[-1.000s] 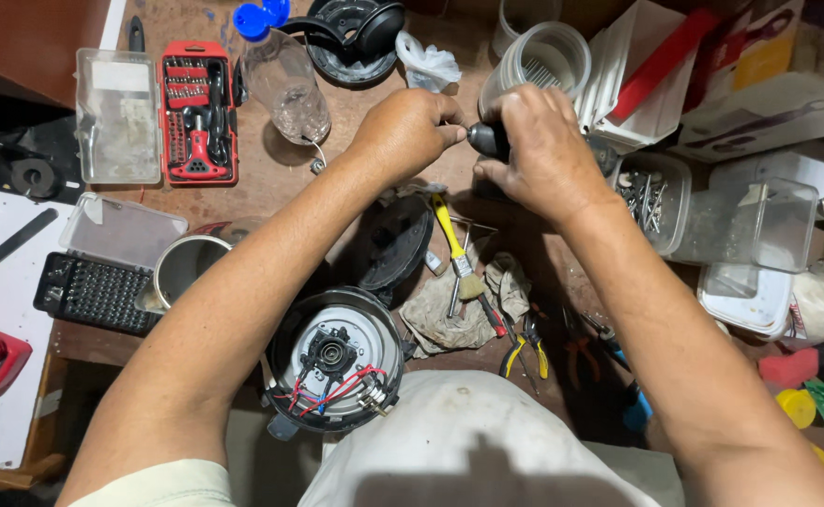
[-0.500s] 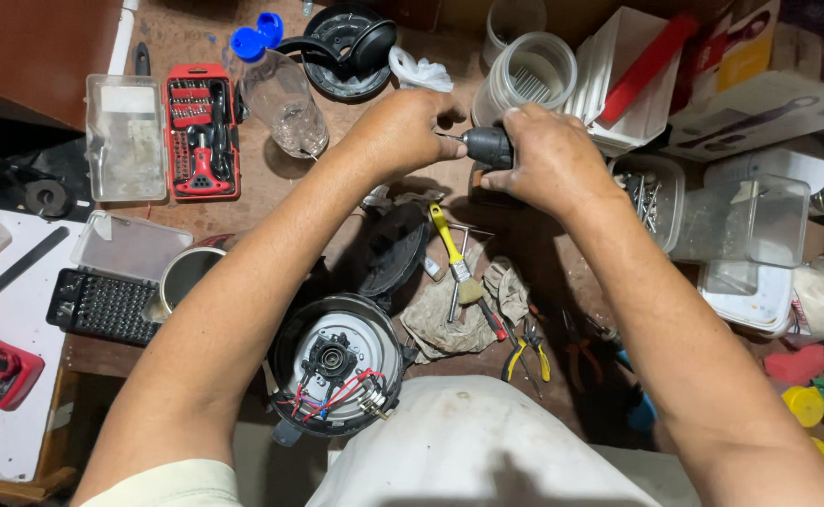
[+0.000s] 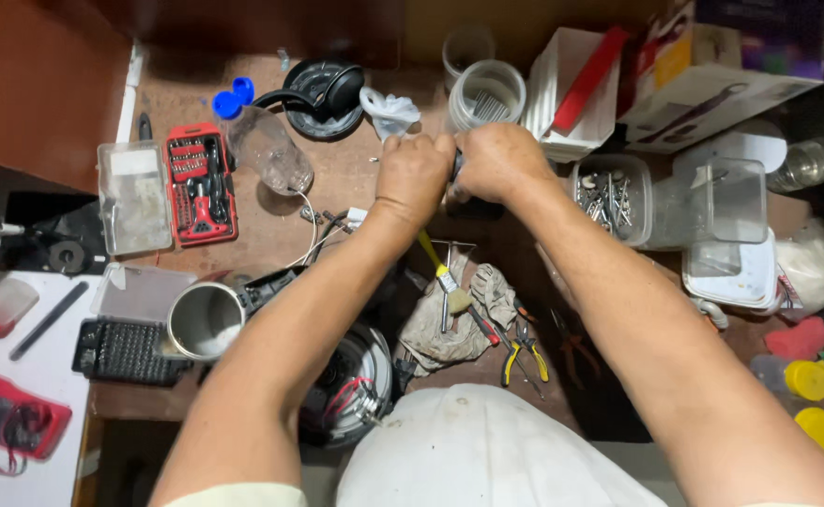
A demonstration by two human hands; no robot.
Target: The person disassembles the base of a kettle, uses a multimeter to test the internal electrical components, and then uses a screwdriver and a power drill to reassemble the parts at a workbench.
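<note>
Both of my hands meet over the middle of a cluttered brown workbench. My left hand and my right hand are closed together around a small dark part, which shows only as a sliver between them. Below my forearms a round motor unit with red and black wires sits near my body. A dirty rag with a small yellow-handled brush lies just under my wrists.
A red screwdriver bit set and a clear parts box lie at left. A metal cup, black bit holder and red multimeter sit lower left. Clear tubs of screws and yellow-handled pliers are at right.
My hands have drawn closer together, so the dark part is now almost fully covered. The camera view has shifted, placing the hands lower in the picture.
</note>
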